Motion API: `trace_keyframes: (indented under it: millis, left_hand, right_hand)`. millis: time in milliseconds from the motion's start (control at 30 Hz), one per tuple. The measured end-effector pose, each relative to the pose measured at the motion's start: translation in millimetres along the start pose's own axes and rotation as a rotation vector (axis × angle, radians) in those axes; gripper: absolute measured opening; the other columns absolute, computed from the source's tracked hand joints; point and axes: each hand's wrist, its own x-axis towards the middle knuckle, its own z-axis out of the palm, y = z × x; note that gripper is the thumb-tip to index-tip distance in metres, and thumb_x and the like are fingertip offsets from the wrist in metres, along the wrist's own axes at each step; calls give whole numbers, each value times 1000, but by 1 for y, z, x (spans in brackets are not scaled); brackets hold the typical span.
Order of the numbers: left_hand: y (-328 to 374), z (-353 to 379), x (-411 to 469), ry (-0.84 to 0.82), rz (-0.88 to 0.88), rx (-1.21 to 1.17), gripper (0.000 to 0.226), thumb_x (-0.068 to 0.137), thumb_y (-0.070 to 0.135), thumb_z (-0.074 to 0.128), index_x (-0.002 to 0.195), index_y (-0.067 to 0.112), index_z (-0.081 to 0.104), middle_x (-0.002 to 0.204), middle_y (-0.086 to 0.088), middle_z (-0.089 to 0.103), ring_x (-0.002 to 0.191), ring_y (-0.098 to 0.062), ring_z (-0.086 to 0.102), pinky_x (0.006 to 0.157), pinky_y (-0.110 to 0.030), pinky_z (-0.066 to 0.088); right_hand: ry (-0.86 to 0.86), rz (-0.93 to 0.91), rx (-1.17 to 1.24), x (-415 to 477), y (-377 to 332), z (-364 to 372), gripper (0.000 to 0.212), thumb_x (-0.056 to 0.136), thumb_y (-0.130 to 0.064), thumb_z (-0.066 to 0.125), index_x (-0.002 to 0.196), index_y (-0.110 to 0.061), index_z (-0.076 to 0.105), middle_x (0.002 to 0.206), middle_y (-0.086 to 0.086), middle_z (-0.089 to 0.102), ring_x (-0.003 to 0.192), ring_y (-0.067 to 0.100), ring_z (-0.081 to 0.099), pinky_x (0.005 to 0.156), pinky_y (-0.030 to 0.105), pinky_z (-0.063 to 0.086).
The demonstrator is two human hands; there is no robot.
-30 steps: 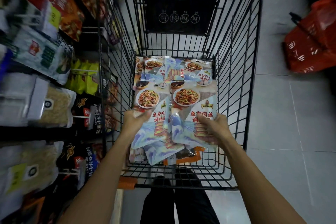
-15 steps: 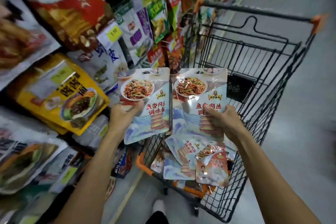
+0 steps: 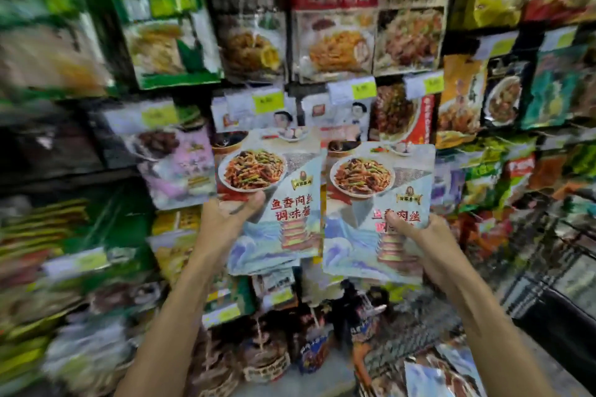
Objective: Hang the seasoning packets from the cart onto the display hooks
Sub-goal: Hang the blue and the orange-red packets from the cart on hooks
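Shelving crowded with hanging foil sauce pouches [image 3: 335, 42] fills the far side of the scene, much of it smeared by motion, with small white-and-yellow price tags [image 3: 364, 90] above several rows. In front of this wall two matching seasoning packets are held upright, side by side. Both are flat, glossy and pale blue, printed with a plate of shredded stir-fry and red characters. The left hand [image 3: 225, 229] grips the left packet [image 3: 280, 177] at its lower left edge, thumb curled over the front just under the printed plate, fingers hidden behind. The right packet [image 3: 380, 203] sits slightly lower, its left edge meeting the other's right edge. The right hand [image 3: 429, 248] pinches it at the lower right, thumb pressed across the red characters, fingers behind. Both bare forearms reach up from the near edge. At the near right stands a black wire shopping cart [image 3: 535, 296], and more pale-blue packets [image 3: 429, 374] lie at the bottom right; the blur hides whether they sit inside it.
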Motion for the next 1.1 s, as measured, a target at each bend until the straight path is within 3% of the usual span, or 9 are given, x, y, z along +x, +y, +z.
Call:
trace_keyframes:
  millis: [67, 167, 300, 433, 567, 667, 767, 900, 1100]
  left_hand:
    - [19, -38, -5, 73, 49, 33, 17, 71, 28, 75, 61, 15, 70, 64, 6, 70, 59, -7, 62, 57, -20, 51]
    - [34, -98, -16, 211, 102, 108, 40, 78, 17, 72, 41, 17, 57, 45, 12, 55, 45, 2, 47, 46, -13, 40]
    - [44, -173, -35, 353, 116, 230, 48, 72, 35, 72, 45, 5, 46, 41, 6, 42, 41, -6, 35, 43, -16, 30]
    - [45, -236, -44, 416, 95, 293, 46, 78, 31, 71, 43, 6, 55, 48, -13, 53, 53, -12, 49, 54, -28, 40]
    - [48, -287, -39, 447, 86, 312, 45, 74, 33, 69, 37, 15, 51, 41, 5, 43, 45, -7, 38, 47, -19, 32]
    - [45, -329, -29, 434, 72, 318, 45, 76, 30, 68, 36, 17, 53, 42, 4, 47, 47, -7, 43, 49, -19, 36]
    - [39, -370, -16, 462, 54, 329, 43, 82, 23, 71, 44, 9, 59, 55, -21, 58, 59, -17, 54, 59, -32, 43]
    - [32, -407, 2, 476, 78, 362, 46, 79, 23, 73, 38, 15, 53, 42, 5, 53, 43, -1, 46, 44, -13, 37]
    - [22, -433, 20, 462, 53, 326, 45, 76, 22, 73, 35, 16, 56, 42, 8, 56, 40, 1, 46, 42, -12, 38]
  right_hand:
    - [-101, -4, 20, 7, -8, 40, 33, 62, -31, 79, 83, -8, 67, 70, 4, 73, 59, 22, 71, 46, 34, 55]
    - [-229, 15, 14, 14, -11, 101, 33, 58, -32, 80, 78, -9, 68, 69, 6, 72, 58, 25, 70, 45, 38, 55]
    - [-376, 59, -4, 13, -2, 177, 22, 65, -31, 81, 68, -12, 70, 69, 11, 69, 59, 30, 67, 50, 47, 56]
    - [-472, 65, -9, 2, 9, 240, 21, 64, -32, 82, 69, -14, 73, 68, 9, 71, 57, 27, 69, 48, 39, 55]
    - [-568, 33, -9, -4, 17, 296, 19, 68, -35, 82, 74, -19, 72, 72, 4, 73, 65, 27, 72, 51, 42, 56]
    - [-592, 27, -3, -8, 20, 340, 17, 67, -37, 81, 72, -23, 73, 74, 2, 74, 69, 25, 73, 51, 36, 57]
    - [-593, 7, 26, -10, 22, 383, 22, 65, -38, 80, 76, -21, 72, 73, 1, 74, 63, 21, 71, 47, 30, 54]
    - [-568, 49, 71, -6, 26, 429, 17, 80, -25, 75, 84, -13, 64, 65, 2, 69, 50, 23, 66, 42, 30, 51]
    - [-490, 75, 37, 3, 27, 462, 20, 79, -29, 76, 91, -16, 68, 81, 7, 75, 69, 30, 72, 51, 39, 56]
